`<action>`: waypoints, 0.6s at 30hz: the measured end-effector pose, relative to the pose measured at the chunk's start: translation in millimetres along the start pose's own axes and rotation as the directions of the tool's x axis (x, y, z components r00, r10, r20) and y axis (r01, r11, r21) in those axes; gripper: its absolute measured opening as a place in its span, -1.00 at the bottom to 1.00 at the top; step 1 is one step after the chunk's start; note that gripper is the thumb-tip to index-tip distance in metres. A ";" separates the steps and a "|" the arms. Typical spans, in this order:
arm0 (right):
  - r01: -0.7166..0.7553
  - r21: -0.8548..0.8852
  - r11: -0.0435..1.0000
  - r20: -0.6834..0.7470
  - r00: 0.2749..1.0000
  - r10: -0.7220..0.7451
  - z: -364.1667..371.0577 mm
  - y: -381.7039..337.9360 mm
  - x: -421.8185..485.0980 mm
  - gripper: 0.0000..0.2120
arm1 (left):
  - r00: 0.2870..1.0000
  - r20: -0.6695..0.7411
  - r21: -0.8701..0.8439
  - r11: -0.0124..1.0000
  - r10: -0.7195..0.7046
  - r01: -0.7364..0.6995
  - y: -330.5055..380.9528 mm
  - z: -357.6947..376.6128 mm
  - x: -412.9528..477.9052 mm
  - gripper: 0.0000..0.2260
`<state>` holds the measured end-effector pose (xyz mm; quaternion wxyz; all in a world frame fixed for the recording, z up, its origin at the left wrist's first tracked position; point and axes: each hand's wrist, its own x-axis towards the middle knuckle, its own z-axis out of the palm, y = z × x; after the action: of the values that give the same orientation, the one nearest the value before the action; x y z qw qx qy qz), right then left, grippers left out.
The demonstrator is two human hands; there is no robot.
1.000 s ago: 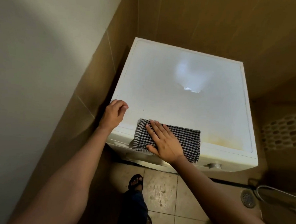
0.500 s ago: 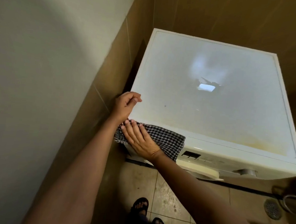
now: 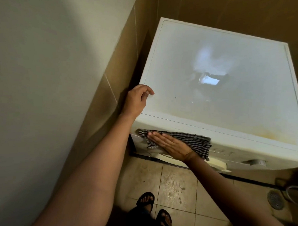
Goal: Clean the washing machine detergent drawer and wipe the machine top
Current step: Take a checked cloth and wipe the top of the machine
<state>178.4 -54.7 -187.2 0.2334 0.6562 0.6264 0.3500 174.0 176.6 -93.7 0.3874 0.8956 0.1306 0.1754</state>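
Washing machine (image 3: 219, 127) stood in the tiled corner, its top stained yellow near the front edge. My left hand (image 3: 136, 101) curled over the top's left edge, gripping it. My right hand (image 3: 169, 145) lay flat, fingers straight, pressing the checked cloth (image 3: 198, 142) against the front panel's upper left.

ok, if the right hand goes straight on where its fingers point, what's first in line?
Right hand, flat on the checked cloth, points left along the front of the washing machine. Past the cloth's end, probably the left forearm, else the tiled wall; depth is unclear.
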 end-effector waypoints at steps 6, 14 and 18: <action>-0.430 0.237 0.871 -0.036 0.892 0.450 -21.4 5.5 6.2 -0.36 | 0.998 -0.065 -0.011 1.000 0.008 -0.009 1.6 -0.6 -3.6 -0.80; -0.348 0.212 0.913 -0.179 0.905 0.387 -4.4 -33.6 89.7 -0.45 | 0.997 -0.053 0.026 0.998 0.058 -0.056 -6.9 3.4 -2.9 -0.80; -0.081 -0.043 0.996 -0.110 0.991 0.075 8.5 -38.7 65.3 -0.46 | 0.991 -0.094 0.084 0.992 0.097 -0.089 -8.6 8.6 -4.1 -0.81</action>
<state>157.3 14.8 -210.6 0.2009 0.6546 0.6035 0.4087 173.0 175.3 -106.4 0.3359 0.9058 0.1144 0.2317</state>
